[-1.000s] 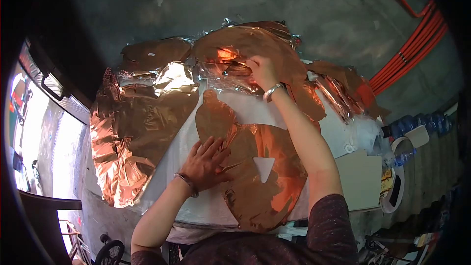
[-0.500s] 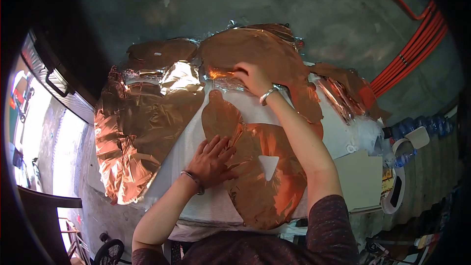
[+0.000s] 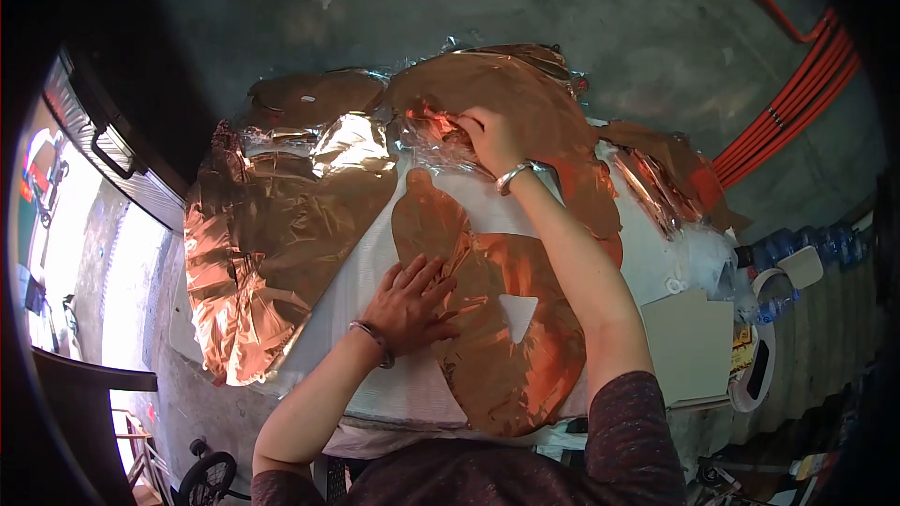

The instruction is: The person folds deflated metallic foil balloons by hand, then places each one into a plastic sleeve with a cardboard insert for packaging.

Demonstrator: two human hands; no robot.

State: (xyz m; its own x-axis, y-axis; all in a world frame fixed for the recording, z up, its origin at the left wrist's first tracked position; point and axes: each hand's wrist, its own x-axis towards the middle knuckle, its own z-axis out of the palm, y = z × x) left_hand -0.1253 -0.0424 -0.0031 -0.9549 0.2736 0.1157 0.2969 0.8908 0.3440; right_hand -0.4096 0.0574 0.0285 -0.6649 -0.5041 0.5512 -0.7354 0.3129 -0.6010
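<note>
My left hand (image 3: 410,307) lies flat, fingers spread, over the left edge of a flat copper-coloured foil balloon (image 3: 511,379) with a small triangular opening. This balloon rests on a white padded surface (image 3: 361,253). Farther up, my right hand (image 3: 491,140) pinches the near edge of another flat foil balloon on a stack (image 3: 511,89) of similar ones. The edge is crumpled and shiny at my fingertips, which are partly hidden. Clear plastic film (image 3: 433,155) shows along that edge.
More copper foil balloons lie in a wide pile (image 3: 291,225) on the left and a smaller pile (image 3: 661,169) on the right. A pale board (image 3: 686,347), clear plastic bags (image 3: 703,258) and blue bottles (image 3: 825,242) are at the right. Orange pipes (image 3: 787,98) run along the grey wall.
My right hand has shifted slightly, and the foil edge at its fingertips is now more lifted and crumpled. My left hand stays on the near balloon. The view has moved slightly.
</note>
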